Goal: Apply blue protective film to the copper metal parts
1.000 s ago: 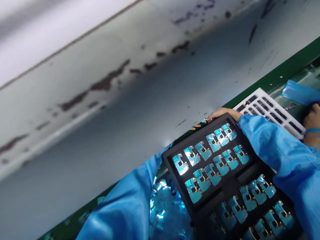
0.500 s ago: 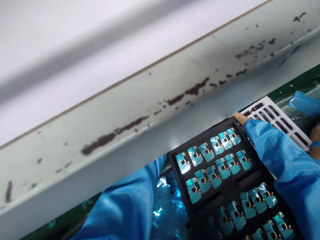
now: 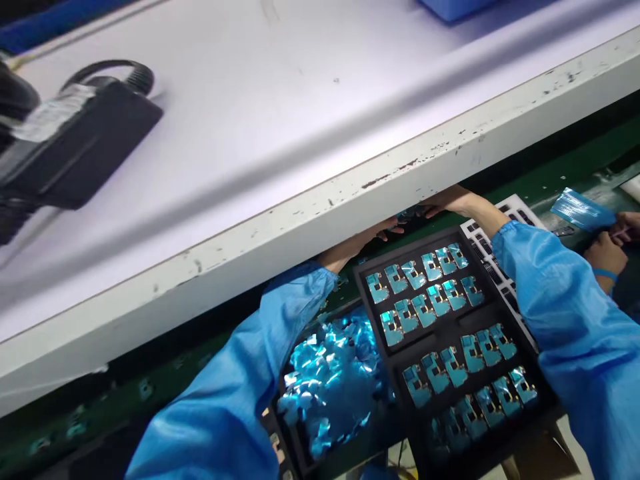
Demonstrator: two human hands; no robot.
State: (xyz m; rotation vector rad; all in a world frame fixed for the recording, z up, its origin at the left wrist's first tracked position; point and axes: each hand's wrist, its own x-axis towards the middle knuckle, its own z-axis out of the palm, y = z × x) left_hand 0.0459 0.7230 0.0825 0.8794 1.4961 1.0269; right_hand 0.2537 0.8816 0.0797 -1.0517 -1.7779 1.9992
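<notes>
- 9 o'clock: black power adapter (image 3: 85, 143) on a white steel shelf (image 3: 300, 223); chipped front edge runs 8 to 2.
- 7 o'clock: blue smock left sleeve (image 3: 240, 360), arm reaching toward 1 under the shelf edge.
- 6 o'clock: teal film scraps (image 3: 330, 380), heaped in a tray compartment. Light and loose, likely clingy.
- 12 o'clock: left hand (image 3: 353, 247) and right hand (image 3: 463, 201) meet at the shelf edge, fingers curled in around a small teal-and-dark piece (image 3: 410, 215). Too small and dim to identify; cannot tell if either hand is gripping it.
- 4 o'clock: black foam tray (image 3: 480, 319), long axis about 11 to 5, below both hands.
- 3 o'clock: teal-filmed circuit boards (image 3: 425, 310), in tray rows. Long axes about 10 to 4. Probably light, stiff, fragile; film looks slick, so take by board edges.
- 2 o'clock: white tray (image 3: 520, 217) with dark parts, partly under the blue smock right sleeve (image 3: 565, 327).
- 2 o'clock, far edge: co-worker's hand (image 3: 605, 257), beside a blue film sheet (image 3: 583, 209).
</notes>
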